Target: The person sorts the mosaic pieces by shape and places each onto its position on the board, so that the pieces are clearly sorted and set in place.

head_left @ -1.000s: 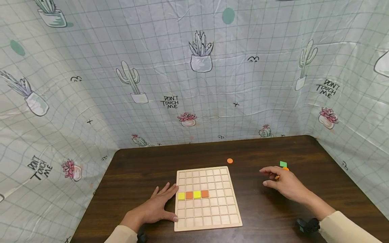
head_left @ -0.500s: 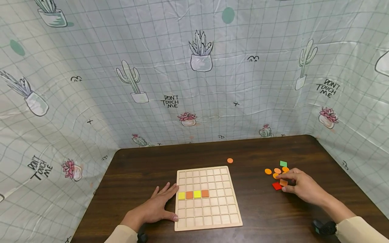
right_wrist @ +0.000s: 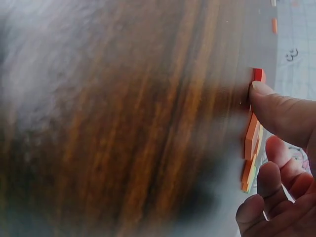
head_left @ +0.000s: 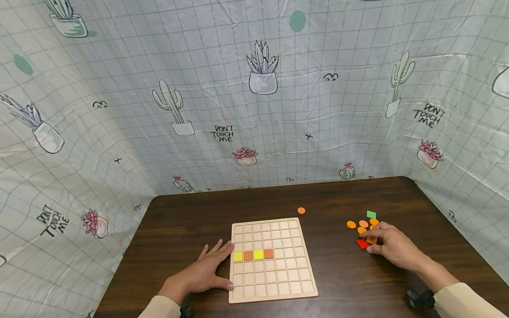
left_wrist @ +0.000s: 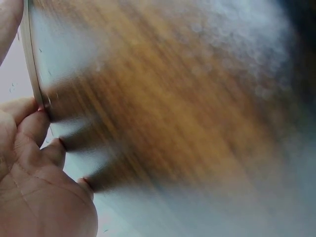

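A light wooden grid board (head_left: 278, 297) lies on the dark table. One row holds yellow and orange-brown square tiles (head_left: 258, 254). My left hand (head_left: 200, 274) rests at the board's left edge, fingers spread, thumb on its rim; the left wrist view shows fingertips against that edge. My right hand (head_left: 397, 247) is over loose pieces at the right, thumb and index finger apart around a red square tile (head_left: 362, 244). In the right wrist view the thumb appears at the red tile (right_wrist: 257, 75); the index fingertip is hidden. An orange square tile (head_left: 371, 240) lies partly under this hand.
Several orange discs (head_left: 351, 225) and a green tile (head_left: 371, 214) lie just beyond my right hand. A single orange disc (head_left: 301, 210) lies behind the board. A patterned curtain (head_left: 262, 115) surrounds the table's back and sides.
My right hand has moved right and toward me, then down to the red tile, uncovering the discs. The left hand and the board stay put.
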The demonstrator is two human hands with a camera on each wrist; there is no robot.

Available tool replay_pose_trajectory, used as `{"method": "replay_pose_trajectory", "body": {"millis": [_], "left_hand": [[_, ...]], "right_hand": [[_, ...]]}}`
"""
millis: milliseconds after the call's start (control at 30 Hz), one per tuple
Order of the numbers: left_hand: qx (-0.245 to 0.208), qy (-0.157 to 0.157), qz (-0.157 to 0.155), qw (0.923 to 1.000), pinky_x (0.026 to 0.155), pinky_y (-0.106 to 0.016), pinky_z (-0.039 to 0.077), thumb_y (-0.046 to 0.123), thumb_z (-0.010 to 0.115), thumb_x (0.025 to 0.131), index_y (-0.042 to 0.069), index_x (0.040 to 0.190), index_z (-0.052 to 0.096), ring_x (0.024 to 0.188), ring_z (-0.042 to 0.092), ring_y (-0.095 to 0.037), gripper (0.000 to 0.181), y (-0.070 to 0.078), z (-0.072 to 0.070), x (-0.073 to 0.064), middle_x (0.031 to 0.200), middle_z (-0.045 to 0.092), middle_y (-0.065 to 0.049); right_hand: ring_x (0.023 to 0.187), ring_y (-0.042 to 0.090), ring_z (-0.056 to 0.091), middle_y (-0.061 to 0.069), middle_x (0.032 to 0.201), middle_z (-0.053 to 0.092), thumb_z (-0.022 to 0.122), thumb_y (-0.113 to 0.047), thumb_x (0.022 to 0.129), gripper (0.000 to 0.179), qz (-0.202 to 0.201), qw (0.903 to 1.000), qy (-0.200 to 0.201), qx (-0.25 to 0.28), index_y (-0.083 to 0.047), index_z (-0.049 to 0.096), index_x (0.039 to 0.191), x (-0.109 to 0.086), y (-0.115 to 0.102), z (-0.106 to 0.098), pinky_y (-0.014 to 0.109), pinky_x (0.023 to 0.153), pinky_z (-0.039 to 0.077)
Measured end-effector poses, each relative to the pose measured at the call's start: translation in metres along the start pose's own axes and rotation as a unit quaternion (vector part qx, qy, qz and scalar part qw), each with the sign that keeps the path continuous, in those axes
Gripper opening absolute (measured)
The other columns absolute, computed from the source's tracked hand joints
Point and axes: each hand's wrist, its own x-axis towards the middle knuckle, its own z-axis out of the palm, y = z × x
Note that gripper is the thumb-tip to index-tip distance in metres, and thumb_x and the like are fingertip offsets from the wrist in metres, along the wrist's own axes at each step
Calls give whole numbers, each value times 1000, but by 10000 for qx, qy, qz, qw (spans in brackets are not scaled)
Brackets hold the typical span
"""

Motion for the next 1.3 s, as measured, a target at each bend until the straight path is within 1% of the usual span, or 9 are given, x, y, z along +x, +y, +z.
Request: {"method": "replay_pose_trajectory", "body": {"millis": [267, 433, 533, 700, 833, 933, 1067, 1133, 1300], "left_hand": [[12, 18, 22, 10000, 128, -69, -5, 51, 83, 87, 12, 169, 26, 165, 6, -38, 107, -1, 0, 0, 177, 20, -9], [21, 24, 47, 10000, 128, -69, -5, 51, 83, 87, 11, 169, 26, 165, 6, -39, 107, -2, 0, 0, 177, 19, -9], [18, 17, 53, 10000, 128, -69, -5, 51, 83, 87, 11, 169, 26, 165, 6, -39, 107, -3, 0, 1, 177, 19, -9], [2, 0, 57, 10000, 128, -70, -5, 51, 82, 87, 11, 169, 26, 165, 6, -39, 107, -3, 0, 1, 177, 19, -10], [7, -6, 45, 10000, 128, -70, -5, 52, 82, 87, 11, 169, 26, 165, 6, -39, 107, -3, 0, 1, 177, 19, -10], [19, -1, 45, 10000, 128, -70, -4, 52, 82, 87, 11, 169, 26, 165, 6, -39, 107, -3, 0, 1, 177, 19, -10], [23, -7, 61, 10000, 128, -70, -5, 52, 82, 87, 11, 169, 26, 165, 6, -39, 107, -3, 0, 1, 177, 19, -10], [21, -14, 67, 10000, 128, -70, -4, 52, 82, 88, 11, 169, 26, 165, 6, -39, 106, -3, 0, 1, 177, 19, -10], [6, -19, 86, 10000, 128, -70, -5, 52, 81, 88, 11, 169, 26, 165, 5, -40, 106, -2, -1, 1, 177, 19, -10]], "right_hand": [[92, 19, 50, -2, 99, 59, 88, -20, 86, 20, -58, 9999, -17, -111, -15, 82, 104, 3, -1, 2, 28, 70, 41], [91, 19, 47, -4, 94, 54, 89, -22, 85, 18, -102, 9999, 23, -134, -19, 80, 101, 2, -3, 5, 27, 69, 38], [92, 20, 47, -5, 93, 53, 89, -23, 85, 18, -159, 9997, 85, -190, -21, 79, 99, 2, -3, 6, 28, 70, 38], [96, 21, 53, -6, 98, 60, 89, -23, 86, 18, -127, 9994, 231, -230, -21, 78, 100, 2, -6, 6, 30, 72, 43], [87, 12, 59, -5, 96, 68, 85, -25, 89, 22, 68, 9997, 196, 102, -15, 77, 107, 5, -12, 5, 26, 68, 47], [83, 7, 65, 3, 101, 74, 83, -23, 92, 25, 251, 9980, 191, 551, -10, 75, 112, 7, -18, 4, 22, 66, 53], [87, 9, 71, 8, 107, 77, 84, -19, 92, 27, 403, 9942, 422, 909, -6, 74, 113, 11, -24, 4, 21, 69, 58], [86, 10, 71, 6, 102, 78, 84, -19, 92, 29, 451, 9928, 533, 973, -4, 74, 115, 12, -27, 4, 21, 68, 58], [86, 6, 69, 8, 104, 78, 82, -17, 93, 31, 505, 9891, 649, 1223, -2, 74, 119, 15, -34, 7, 22, 67, 57]]}}
